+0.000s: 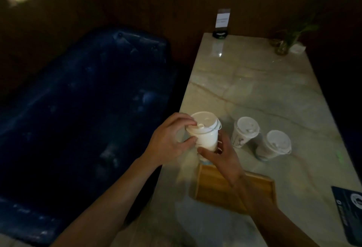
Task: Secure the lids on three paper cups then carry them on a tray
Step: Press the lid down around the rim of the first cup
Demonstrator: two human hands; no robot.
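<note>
One marble tabletop (264, 90), far half mostly bare. One wooden tray (215, 188) lies near the left edge, nothing seen on it. Three lidded paper cups: one held cup (205, 139) at the left edge, above the tray's far end, axis tilted slightly; two others (244, 132) (274, 147) stand just right. Lid (204, 122) is pinched by left hand (168, 141); cup body is gripped by right hand (221, 156).

Two hands at a lidded paper cup beside a wooden tray.
The left hand (170, 139) pinches the lid (203, 123) of the near cup (205, 139); the right hand (221, 156) grips that cup's lower wall, just beyond the tray (215, 188) on the marble worktop (254, 90). To the tray's far right stand a second lidded cup (244, 132) and a third (274, 145), close together.
</note>
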